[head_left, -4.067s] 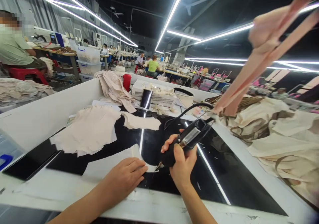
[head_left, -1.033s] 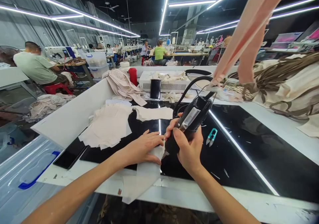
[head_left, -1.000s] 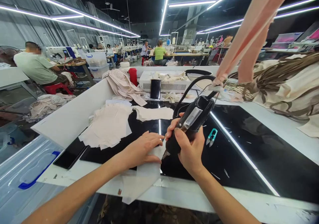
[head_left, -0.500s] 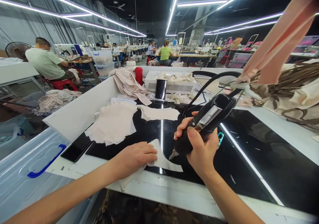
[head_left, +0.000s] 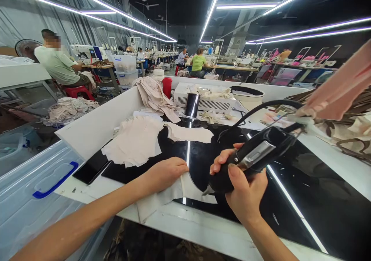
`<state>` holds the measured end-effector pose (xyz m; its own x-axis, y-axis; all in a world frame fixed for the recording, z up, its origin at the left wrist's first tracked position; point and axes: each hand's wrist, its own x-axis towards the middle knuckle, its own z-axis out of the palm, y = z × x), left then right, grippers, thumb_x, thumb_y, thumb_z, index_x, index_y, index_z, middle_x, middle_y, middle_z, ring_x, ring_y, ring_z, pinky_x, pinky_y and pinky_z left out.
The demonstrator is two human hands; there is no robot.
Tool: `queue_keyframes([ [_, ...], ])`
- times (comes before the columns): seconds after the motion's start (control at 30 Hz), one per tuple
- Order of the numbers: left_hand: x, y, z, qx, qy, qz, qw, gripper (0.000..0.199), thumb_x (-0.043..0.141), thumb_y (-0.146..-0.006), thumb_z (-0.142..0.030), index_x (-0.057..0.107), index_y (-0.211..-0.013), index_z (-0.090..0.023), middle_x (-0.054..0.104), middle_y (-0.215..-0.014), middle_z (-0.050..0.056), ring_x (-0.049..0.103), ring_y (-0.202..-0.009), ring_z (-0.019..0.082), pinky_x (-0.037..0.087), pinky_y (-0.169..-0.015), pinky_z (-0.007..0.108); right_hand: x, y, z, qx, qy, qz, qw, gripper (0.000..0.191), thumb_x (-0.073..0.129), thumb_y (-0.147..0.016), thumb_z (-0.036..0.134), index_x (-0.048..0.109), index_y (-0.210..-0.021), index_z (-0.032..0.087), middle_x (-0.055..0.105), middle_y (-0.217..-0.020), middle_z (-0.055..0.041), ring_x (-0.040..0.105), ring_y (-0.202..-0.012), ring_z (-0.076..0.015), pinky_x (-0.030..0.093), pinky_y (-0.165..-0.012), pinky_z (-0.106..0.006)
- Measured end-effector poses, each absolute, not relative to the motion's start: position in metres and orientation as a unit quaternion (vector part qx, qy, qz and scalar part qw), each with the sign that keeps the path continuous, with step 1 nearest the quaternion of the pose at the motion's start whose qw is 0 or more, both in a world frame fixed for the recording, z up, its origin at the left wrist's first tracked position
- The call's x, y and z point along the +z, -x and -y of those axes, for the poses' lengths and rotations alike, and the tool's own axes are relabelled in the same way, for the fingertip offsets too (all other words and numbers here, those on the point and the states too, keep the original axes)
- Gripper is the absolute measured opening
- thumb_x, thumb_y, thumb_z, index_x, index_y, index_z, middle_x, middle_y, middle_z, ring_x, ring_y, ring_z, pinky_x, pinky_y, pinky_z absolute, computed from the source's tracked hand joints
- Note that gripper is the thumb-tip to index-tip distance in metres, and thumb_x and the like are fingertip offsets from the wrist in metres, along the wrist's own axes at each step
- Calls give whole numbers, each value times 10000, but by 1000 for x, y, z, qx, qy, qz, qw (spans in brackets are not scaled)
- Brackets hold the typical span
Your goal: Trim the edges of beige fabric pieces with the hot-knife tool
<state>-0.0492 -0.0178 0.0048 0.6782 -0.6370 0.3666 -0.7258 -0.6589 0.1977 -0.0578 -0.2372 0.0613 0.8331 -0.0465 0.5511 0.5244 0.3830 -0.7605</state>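
My left hand (head_left: 169,172) pinches the upper edge of a cream fabric piece (head_left: 160,200), which droops over the table's front edge. Its narrow curved end (head_left: 195,189) lies on the black glossy surface (head_left: 246,218). My right hand (head_left: 243,183) is wrapped around a black corded hand tool (head_left: 257,152) with a silver lever on its side. The tool's pointed metal tip (head_left: 207,190) is at the curved edge of that fabric end; whether it touches is unclear. Farther back are a pile of cream fabric pieces (head_left: 133,141) and a smaller stack (head_left: 189,132).
A dark phone-like slab (head_left: 91,167) lies left on the table. Behind stand a white vented box (head_left: 208,98), a red container (head_left: 167,87) and a black cylinder (head_left: 192,104). Pink cloth (head_left: 342,83) hangs by the tool's cord at right. A clear bin (head_left: 37,210) is at left.
My left fingers have gone from lying on the fabric to pinching its edge, and more of the piece shows beneath. The tool is tilted lower, its tip nearer the fabric's narrow end. The view has shifted slightly.
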Motion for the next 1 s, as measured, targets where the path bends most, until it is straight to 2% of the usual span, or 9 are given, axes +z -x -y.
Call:
queue_keyframes([
  [0.43, 8, 69, 7, 147, -893, 390, 167, 251, 500, -1091, -75, 681, -1254, -136, 708, -1287, 99, 683, -1189, 199, 625, -1030, 337, 65, 62, 244, -180, 524, 218, 803, 376, 855, -865, 352, 642, -1162, 263, 654, -816, 12, 638, -625, -164, 600, -547, -314],
  [0.63, 4, 73, 6, 157, -895, 386, 158, 251, 498, -1094, -76, 680, -1255, -139, 702, -1290, 98, 682, -1176, 196, 636, -1012, 333, 73, 51, 236, -195, 520, 196, 808, 362, 852, -837, 310, 645, -1130, 261, 662, -786, 20, 631, -594, -161, 594, -523, -304],
  [0.83, -3, 73, 7, 169, -892, 382, 171, 260, 504, -1077, -54, 665, -1266, -132, 693, -1307, 93, 677, -1204, 194, 614, -1052, 314, 78, 27, 209, -222, 501, 182, 816, 384, 835, -817, 303, 600, -1118, 262, 655, -779, 35, 620, -583, -151, 562, -513, -284],
  [1.0, -4, 74, 9, 165, -893, 374, 191, 269, 464, -1092, -61, 667, -1244, -150, 693, -1278, 80, 686, -1163, 166, 618, -1021, 275, 71, 12, 189, -219, 502, 191, 814, 378, 808, -835, 320, 571, -1125, 267, 655, -790, 51, 621, -575, -136, 573, -531, -284],
])
